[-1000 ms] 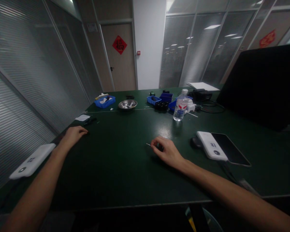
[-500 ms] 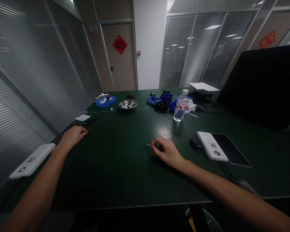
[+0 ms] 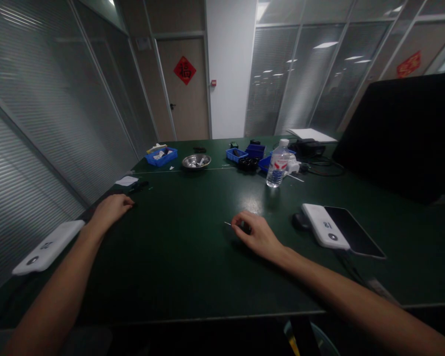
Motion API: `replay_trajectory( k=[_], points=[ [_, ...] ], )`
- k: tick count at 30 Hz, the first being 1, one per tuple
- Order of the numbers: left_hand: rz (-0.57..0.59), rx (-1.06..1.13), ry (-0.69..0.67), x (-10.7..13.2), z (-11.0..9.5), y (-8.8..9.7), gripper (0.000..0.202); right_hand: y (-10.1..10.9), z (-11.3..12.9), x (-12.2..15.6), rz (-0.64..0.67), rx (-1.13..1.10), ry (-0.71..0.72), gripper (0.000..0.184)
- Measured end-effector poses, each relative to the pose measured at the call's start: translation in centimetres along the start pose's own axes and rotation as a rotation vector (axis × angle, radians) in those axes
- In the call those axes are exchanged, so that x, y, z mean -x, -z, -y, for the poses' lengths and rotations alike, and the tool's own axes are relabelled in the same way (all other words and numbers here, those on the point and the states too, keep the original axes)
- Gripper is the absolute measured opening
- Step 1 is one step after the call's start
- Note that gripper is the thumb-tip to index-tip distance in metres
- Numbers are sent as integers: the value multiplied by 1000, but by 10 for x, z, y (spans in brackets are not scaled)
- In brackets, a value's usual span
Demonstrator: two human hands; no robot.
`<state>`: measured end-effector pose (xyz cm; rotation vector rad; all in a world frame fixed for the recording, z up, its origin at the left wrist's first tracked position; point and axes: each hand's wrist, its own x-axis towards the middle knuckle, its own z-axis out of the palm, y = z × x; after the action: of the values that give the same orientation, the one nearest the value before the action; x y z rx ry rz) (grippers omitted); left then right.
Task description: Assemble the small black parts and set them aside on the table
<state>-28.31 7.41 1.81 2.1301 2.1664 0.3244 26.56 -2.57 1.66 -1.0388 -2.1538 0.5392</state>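
My right hand point(image 3: 254, 230) rests over the dark green table point(image 3: 178, 277), thumb and forefinger pinched together. From that pinch a thin pale rod point(image 3: 227, 223) sticks out to the left; what kind of rod is too small to tell. My left hand point(image 3: 113, 210) lies at the table's left side with its fingers drawn together. Something small and dark shows at its fingertips, but I cannot make it out. Just beyond it are a dark pen-like tool point(image 3: 139, 187) and a piece of white paper point(image 3: 126, 181).
A water bottle point(image 3: 278, 164) stands beyond my right hand. White power banks lie at left point(image 3: 49, 247) and right point(image 3: 325, 226), the right one beside a phone point(image 3: 354, 232). Farther back are a metal bowl point(image 3: 196, 161), a blue basket point(image 3: 162, 156) and a black monitor point(image 3: 404, 138).
Both hands stay nearly still, the right one keeping its pinch on the thin rod. The whole view has shifted very slightly.
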Motion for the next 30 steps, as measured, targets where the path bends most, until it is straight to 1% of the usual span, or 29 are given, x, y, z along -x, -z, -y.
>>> replay_trajectory(
  k=[3, 6, 8, 10, 11, 13, 15, 16, 19, 21, 22, 23, 25, 27, 30],
  points=[
    [-30, -40, -8, 5, 0, -2, 34, -1, -2, 0, 11, -6, 1, 9],
    [-25, -7, -37, 9, -6, -2, 34, -3, -4, 0, 22, -7, -1, 9],
    [-26, 26, -60, 11, -16, -1, 33, -4, -6, 0, 20, -3, -1, 8],
    [-51, 75, -93, 13, -35, 1, 33, -4, -6, -1, 16, 0, 5, 8],
    [-68, 106, -116, 15, -49, 2, 33, -5, -6, -1, 19, 0, 8, 9],
    [-82, 190, -200, 22, -86, 4, 33, -5, -5, -1, 25, -3, 10, 9],
    [-50, 294, -348, 34, -133, 5, 30, -5, -5, -2, 36, -9, 6, 10],
    [-9, 337, -435, 43, -159, 3, 28, -5, -5, -2, 40, -9, 3, 10],
    [96, 408, -676, 73, -230, -10, 21, -5, -5, -2, 48, 1, -3, 9],
    [132, 401, -817, 91, -264, -24, 15, -5, -4, -2, 47, 11, -6, 9],
    [149, 402, -860, 99, -276, -32, 14, -5, -4, -1, 47, 15, -7, 9],
    [150, 416, -868, 105, -284, -39, 13, -6, -3, -1, 49, 18, -8, 9],
    [137, 449, -862, 113, -291, -50, 13, -6, -2, -1, 64, 25, -4, 8],
    [113, 471, -856, 115, -291, -54, 14, -6, 0, -1, 83, 31, 2, 8],
    [93, 492, -866, 115, -287, -55, 12, -6, 2, -1, 96, 45, 11, 8]
  ],
)
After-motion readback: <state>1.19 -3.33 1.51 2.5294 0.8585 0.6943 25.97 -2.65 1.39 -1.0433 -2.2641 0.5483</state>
